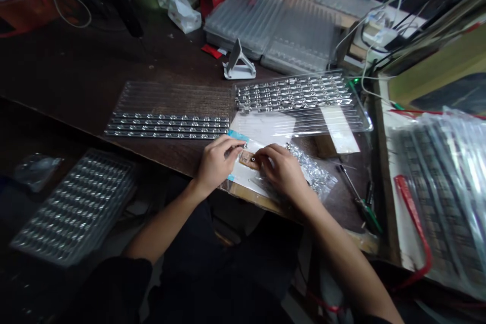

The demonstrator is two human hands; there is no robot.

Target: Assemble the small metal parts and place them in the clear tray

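Observation:
My left hand (216,163) is closed in a pinch around a small shiny metal part (245,146), too small to name. Just right of its fingertips lies a small brown block (247,159), resting on a white sheet with blue edges (239,172). My right hand (284,169) bends over the block's right end, its thumb and fingers pinched together. Whatever it holds there is hidden or too small to make out. Beside that hand, an open plastic bag (317,169) spills many small shiny metal pieces.
Behind my hands lie a clear ribbed tray (170,98) partly filled with metal rows and another tray (292,93) of metal parts. A green-handled screwdriver (370,215) lies at right. Stacked trays (76,202) sit lower left. A white stand (239,66) is farther back.

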